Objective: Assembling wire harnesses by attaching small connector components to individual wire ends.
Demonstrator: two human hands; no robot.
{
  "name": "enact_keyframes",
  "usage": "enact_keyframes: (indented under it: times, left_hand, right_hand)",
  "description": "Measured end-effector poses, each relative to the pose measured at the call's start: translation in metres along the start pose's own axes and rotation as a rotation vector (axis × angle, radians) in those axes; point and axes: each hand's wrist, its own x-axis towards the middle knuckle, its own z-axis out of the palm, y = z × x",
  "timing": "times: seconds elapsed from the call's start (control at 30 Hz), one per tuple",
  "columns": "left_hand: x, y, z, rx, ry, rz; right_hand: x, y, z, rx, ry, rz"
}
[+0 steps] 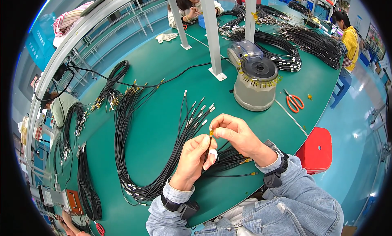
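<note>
My view from afar: the worktable (pixel 196 83) and its arrangement
I have the left hand (pixel 188 159) and right hand (pixel 241 137) over the near side, a cable end (pixel 211 134) between them; a cable bundle (pixel 123 121) lies to their left; beyond them, slightly right, stands the tape dispenser (pixel 255 93); right of it lie pliers (pixel 290 97); off the near right edge sits a stool (pixel 314 152); a post (pixel 211 36) rises left of the dispenser; farther left lies a glove (pixel 166 37); more cables (pixel 314 42) lie behind, rightward.
</note>
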Motion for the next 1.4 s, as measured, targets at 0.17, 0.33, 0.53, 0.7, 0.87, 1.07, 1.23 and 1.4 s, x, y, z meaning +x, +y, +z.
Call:
enact_keyframes:
  times: [0.17, 0.33, 0.53, 0.7, 0.87, 1.07, 1.23, 1.4]
  left_hand:
    - [0.002, -0.004, 0.000, -0.013, 0.002, -0.002]
    - [0.003, -0.012, 0.003, 0.138, 0.084, 0.084]
    - [0.003, -0.015, 0.006, 0.202, 0.132, 0.114]
    - [0.003, -0.014, 0.003, 0.110, 0.094, 0.069]
    - [0.003, -0.012, 0.002, 0.063, 0.062, 0.040]
    - [0.003, -0.009, 0.002, 0.012, 0.021, 0.020]
    - [0.004, -0.004, -0.004, -0.065, -0.028, 0.009]
    - [0.006, -0.016, -0.007, 0.028, 0.011, 0.049]
  right_hand:
    - [-0.003, 0.001, 0.003, -0.050, 0.035, 0.009]
    - [-0.002, 0.006, 0.001, -0.164, 0.050, -0.037]
    - [-0.002, 0.007, -0.002, -0.080, 0.033, -0.012]
    - [0.000, 0.006, -0.005, -0.041, 0.015, 0.013]
    - [0.001, 0.008, -0.008, 0.005, -0.038, 0.023]
    - [0.005, 0.013, -0.014, 0.025, -0.063, 0.021]
    - [0.006, 0.014, -0.012, 0.078, -0.024, 0.058]
    - [0.003, 0.012, -0.007, -0.030, -0.012, -0.009]
